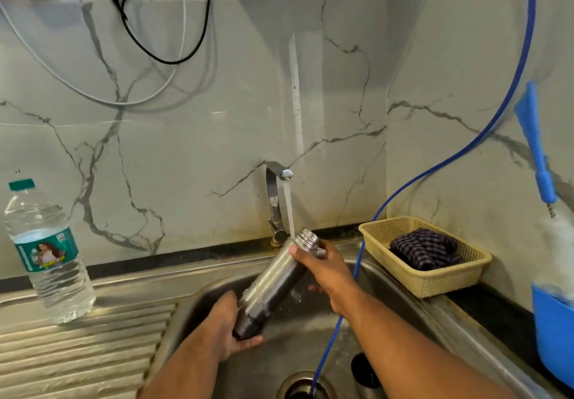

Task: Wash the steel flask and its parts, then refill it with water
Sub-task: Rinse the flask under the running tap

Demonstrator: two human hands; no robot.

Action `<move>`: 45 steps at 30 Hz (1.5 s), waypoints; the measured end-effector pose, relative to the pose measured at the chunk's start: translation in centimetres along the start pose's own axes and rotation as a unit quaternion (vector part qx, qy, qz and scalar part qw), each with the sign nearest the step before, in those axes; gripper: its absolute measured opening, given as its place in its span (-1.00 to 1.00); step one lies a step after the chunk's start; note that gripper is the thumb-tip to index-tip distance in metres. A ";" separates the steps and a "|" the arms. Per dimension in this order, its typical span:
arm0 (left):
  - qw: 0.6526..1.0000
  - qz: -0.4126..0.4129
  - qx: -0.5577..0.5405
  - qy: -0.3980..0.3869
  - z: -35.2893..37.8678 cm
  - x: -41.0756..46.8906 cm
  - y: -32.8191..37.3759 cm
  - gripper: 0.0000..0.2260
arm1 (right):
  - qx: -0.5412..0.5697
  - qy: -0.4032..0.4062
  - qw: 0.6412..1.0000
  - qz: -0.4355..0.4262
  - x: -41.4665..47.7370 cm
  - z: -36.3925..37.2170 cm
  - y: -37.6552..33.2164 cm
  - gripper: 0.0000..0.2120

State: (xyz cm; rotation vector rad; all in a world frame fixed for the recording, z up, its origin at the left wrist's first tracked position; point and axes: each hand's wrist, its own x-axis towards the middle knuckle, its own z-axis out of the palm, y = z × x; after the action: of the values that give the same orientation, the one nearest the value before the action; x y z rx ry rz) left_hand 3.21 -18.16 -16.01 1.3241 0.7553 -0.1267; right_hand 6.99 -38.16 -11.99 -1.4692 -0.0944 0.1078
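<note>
Over sink (198, 302): steel flask (270, 286), held near back edge, under tap (275, 199).
Flask axis: tilted; threaded mouth up toward back-right, base down toward front-left.
Left hand (226, 327): wrapped round base.
Right hand (326, 271): curled round neck, just below mouth.
Water (289, 209): streaming onto neck.

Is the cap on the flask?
No, the threaded neck of the flask is bare, tilted up at the stream from the tap.
</note>
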 end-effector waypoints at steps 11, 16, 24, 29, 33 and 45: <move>0.967 0.022 0.253 -0.032 2.9 -1.9 -0.6 -0.80 | -0.275 -0.026 0.959 -0.066 -0.6 1.8 1.5 -0.30; 0.954 0.067 0.292 -0.020 2.7 -1.7 -0.7 -0.80 | -0.273 0.008 0.960 -0.063 -0.4 2.1 1.8 -0.31; 0.942 0.112 0.316 0.003 1.9 -2.1 -0.9 -0.87 | -0.293 0.039 0.953 -0.062 -0.5 2.1 1.4 -0.35; 0.944 0.121 0.308 0.004 2.0 -2.6 -0.7 -0.84 | -0.317 0.056 0.943 -0.082 -0.6 2.1 1.2 -0.32; 0.944 0.141 0.299 0.010 1.9 -3.1 -0.9 -0.83 | -0.340 0.055 0.937 -0.063 -1.0 2.3 1.5 -0.29; 0.942 0.151 0.299 -0.015 1.7 -3.2 -0.5 -0.80 | -0.337 0.081 0.933 -0.095 -0.8 2.1 0.8 -0.31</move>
State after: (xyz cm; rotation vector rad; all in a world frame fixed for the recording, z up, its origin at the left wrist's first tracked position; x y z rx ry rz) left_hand 1.29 -20.88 -14.57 1.9978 0.4894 -0.1338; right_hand 5.95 -36.06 -12.57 -2.1392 -0.1466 -0.2282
